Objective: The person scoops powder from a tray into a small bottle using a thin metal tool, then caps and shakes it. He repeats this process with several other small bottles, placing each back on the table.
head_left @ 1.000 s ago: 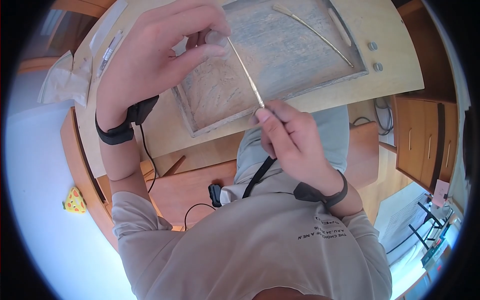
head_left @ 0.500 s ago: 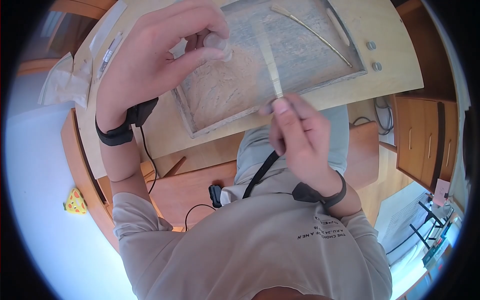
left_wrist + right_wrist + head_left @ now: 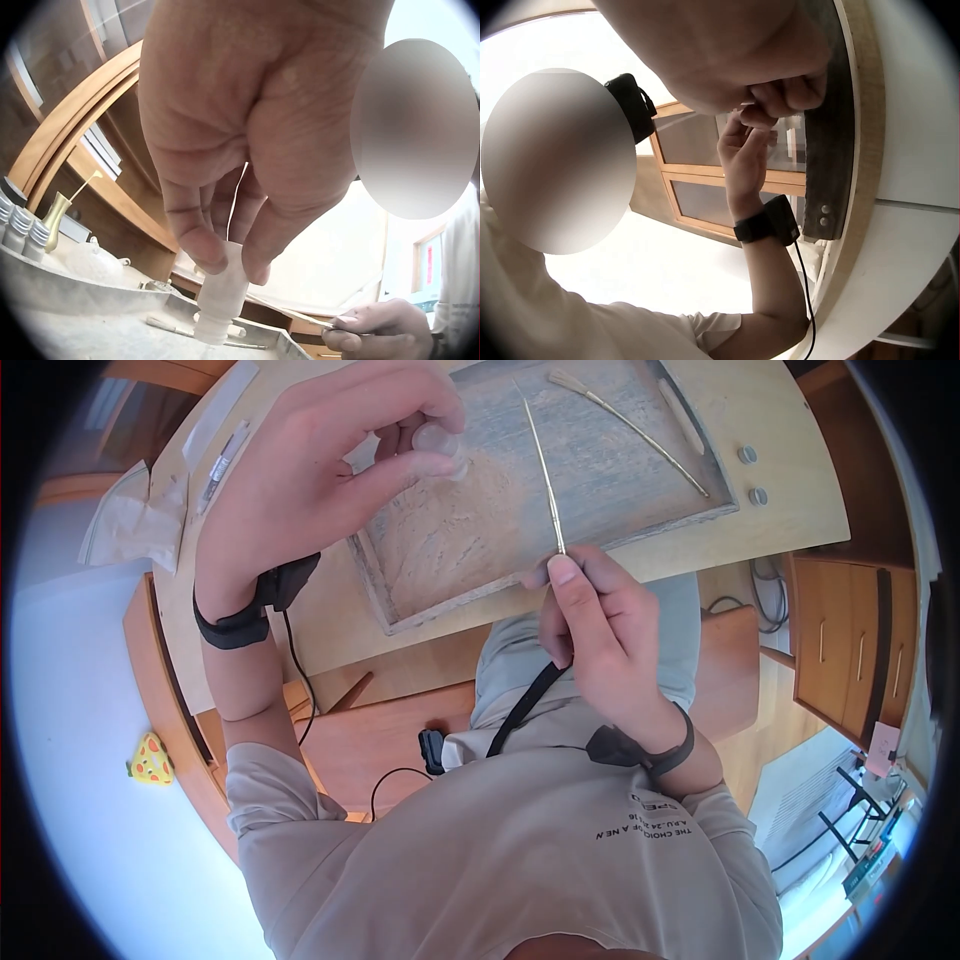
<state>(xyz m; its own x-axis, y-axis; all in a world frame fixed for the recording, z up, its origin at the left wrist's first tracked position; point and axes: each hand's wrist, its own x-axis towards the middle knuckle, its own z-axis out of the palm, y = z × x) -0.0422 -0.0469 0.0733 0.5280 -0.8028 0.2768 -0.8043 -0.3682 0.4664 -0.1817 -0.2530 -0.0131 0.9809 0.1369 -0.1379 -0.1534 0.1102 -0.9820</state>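
Observation:
In the head view my left hand (image 3: pixel 300 470) pinches a small clear glass bottle (image 3: pixel 437 442) above the left part of a dusty tray (image 3: pixel 400 622). The left wrist view shows this bottle with its narrower neck downward, thumb and fingertips round its upper end. Between thumb and fingers, my right hand (image 3: pixel 600 610) holds a slim gold-coloured stick tool (image 3: pixel 547 485) near the tray's front edge. Its thin tapering tip points away from me, over the tray and apart from the bottle. Reddish-brown powder (image 3: pixel 450 530) coats the tray's left side.
A gold-handled brush (image 3: pixel 640 435) lies in the tray's right part. Two small silver caps (image 3: pixel 752 475) sit right of it. Left on the table are a plastic bag (image 3: pixel 140 525) and a pen (image 3: pixel 222 465). Silver-capped bottles (image 3: pixel 26 236) and a brass vase (image 3: pixel 56 217) stand beyond the tray.
The right hand has moved slightly right, taking the stick tool's tip away from the bottle. The tool was blurred by motion half a second ago and is sharp now. The left hand stays nearly still.

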